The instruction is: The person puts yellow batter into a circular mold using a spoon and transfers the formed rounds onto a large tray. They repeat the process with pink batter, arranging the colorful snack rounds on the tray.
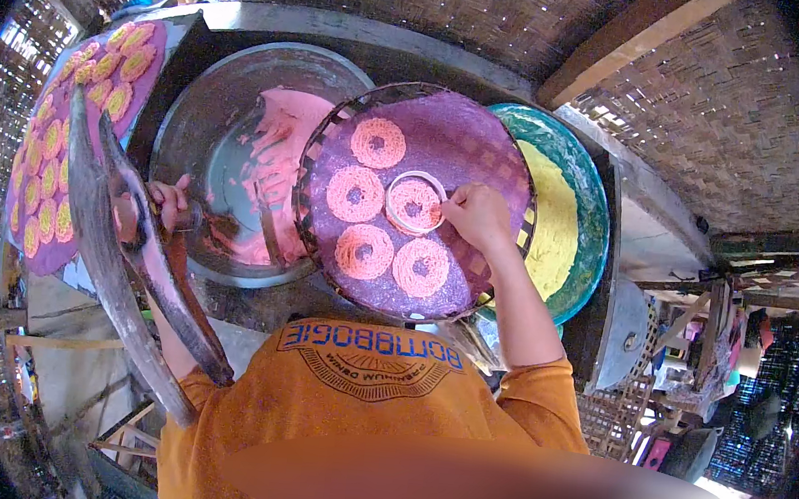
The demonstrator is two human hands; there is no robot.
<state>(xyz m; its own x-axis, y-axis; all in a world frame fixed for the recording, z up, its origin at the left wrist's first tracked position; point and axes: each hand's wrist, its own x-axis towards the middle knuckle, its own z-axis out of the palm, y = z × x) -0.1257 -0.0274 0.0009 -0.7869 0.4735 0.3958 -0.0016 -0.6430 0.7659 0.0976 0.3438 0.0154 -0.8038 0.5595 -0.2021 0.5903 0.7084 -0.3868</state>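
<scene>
My right hand (480,217) pinches the edge of a white ring mould (390,212), which lies around a lacy pink dough ring on a round tray covered with a purple sheet (468,141). Several more pink dough rings (354,194) lie beside it on the sheet. On the left, my left hand (168,203) is closed around the middle of a wooden lever press (102,192) with two long arms, held tilted against my left side. Pink dough smears the press's inner arm. Part of my left hand's grip is hidden behind the wood.
Behind the tray's left side stands a wide metal basin (181,123) with pink dough (287,123). A green basin (594,230) with yellow dough or batter (548,225) sits to the right. At far left, a purple sheet (155,43) carries several yellow-and-pink rings. A woven wall rises behind.
</scene>
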